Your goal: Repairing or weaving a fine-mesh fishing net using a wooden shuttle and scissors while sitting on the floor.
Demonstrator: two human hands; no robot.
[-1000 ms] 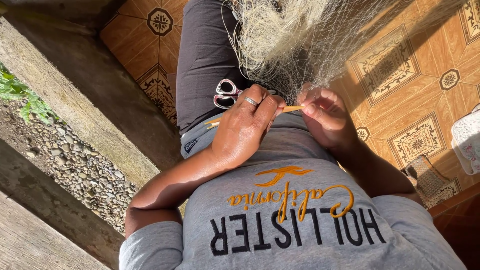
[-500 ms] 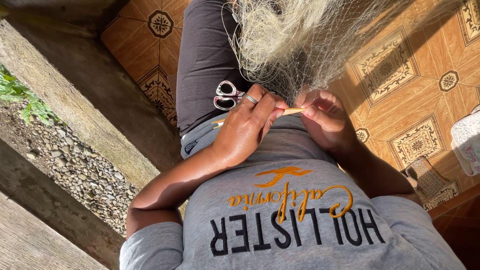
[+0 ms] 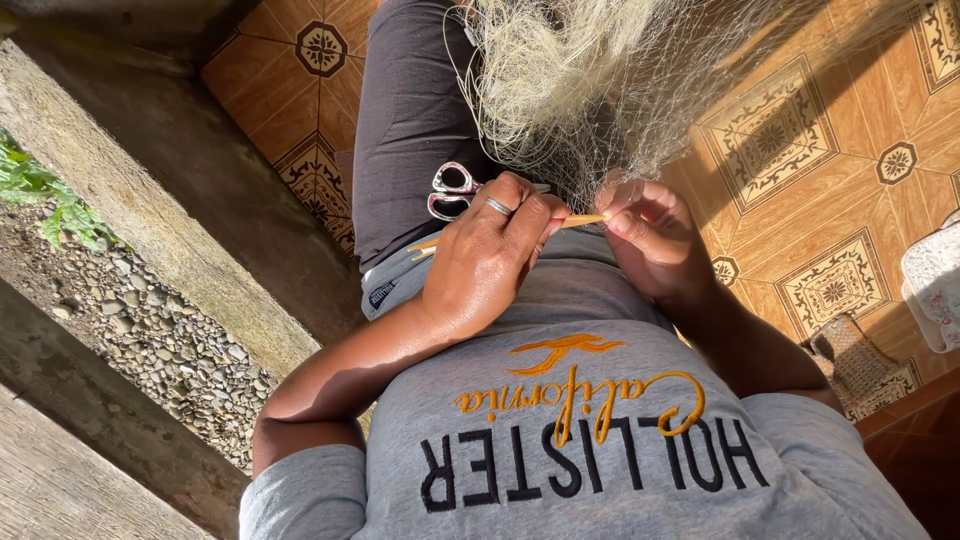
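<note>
The floor [image 3: 820,190] is laid with orange-brown tiles patterned in pale squares and dark star medallions, lit by strong sun. Along one side runs a grey concrete kerb [image 3: 150,220], and beyond it a strip of small pebbles [image 3: 150,340] with a few green leaves [image 3: 40,195] at the edge. A pale patterned cloth [image 3: 935,285] shows at the far edge of the tiles.

The person sits with dark trousers [image 3: 410,130] and a grey printed shirt [image 3: 570,440], and a heap of fine pale netting [image 3: 600,80] lies across the lap and spills onto the tiles. A pair of scissors [image 3: 452,190] with light handles rests on the thigh, just beside the left hand.

The left hand [image 3: 490,255], a ring on one finger, is curled, its fingers pressed together around a thin yellow stick [image 3: 580,220] that passes through the grip and pokes out at both ends. The right hand [image 3: 650,235] is bent close, its fingertips pinching at the tip of the stick where the netting hangs down; whether it grips thread or the stick itself cannot be told. The two hands almost touch above the lap.
</note>
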